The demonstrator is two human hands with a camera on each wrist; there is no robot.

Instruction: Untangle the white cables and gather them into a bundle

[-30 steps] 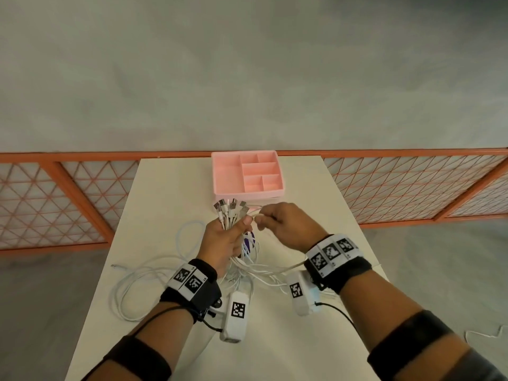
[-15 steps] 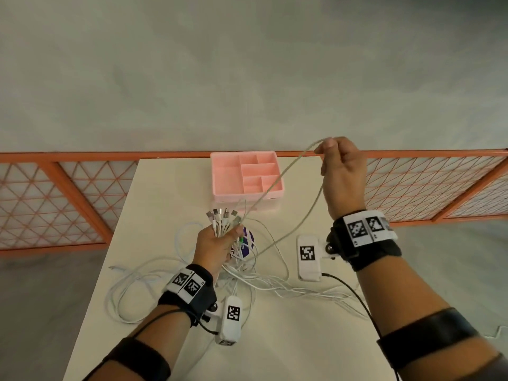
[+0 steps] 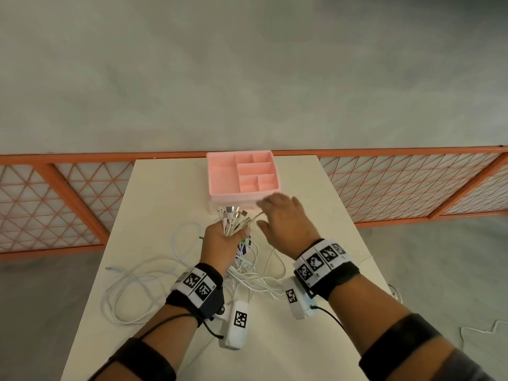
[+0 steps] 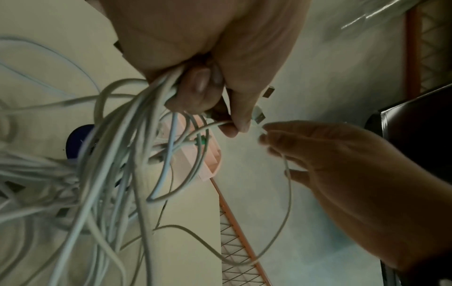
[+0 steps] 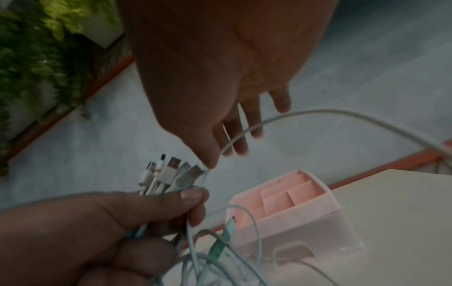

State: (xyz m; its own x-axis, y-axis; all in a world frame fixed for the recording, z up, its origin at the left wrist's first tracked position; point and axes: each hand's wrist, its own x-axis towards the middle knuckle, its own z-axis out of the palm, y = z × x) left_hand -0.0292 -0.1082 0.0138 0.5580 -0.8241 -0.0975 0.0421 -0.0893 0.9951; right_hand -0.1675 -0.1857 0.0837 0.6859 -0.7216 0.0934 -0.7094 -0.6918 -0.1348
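My left hand (image 3: 224, 239) is held above the middle of the table and grips a bunch of white cables, their plugs (image 3: 233, 215) fanning out above the fist. The plugs (image 5: 171, 172) show clearly in the right wrist view. The rest of the white cables (image 3: 143, 284) trail down in a tangle of loops on the table. My right hand (image 3: 283, 218) hovers just right of the plugs with its fingers spread and straight. One white cable (image 5: 342, 114) runs across those fingers toward the bunch, and the thumb tip touches it near the plugs.
A pink compartment organizer (image 3: 242, 174) stands at the table's (image 3: 165, 188) far edge, just beyond the hands. A dark blue object (image 3: 243, 247) lies under the cables below the left hand. An orange mesh railing (image 3: 68, 188) runs behind the table. The table's right edge is near.
Half a second ago my right hand held one cable raised high to the right. It has come back down beside the plugs with fingers spread. My left hand kept its grip.
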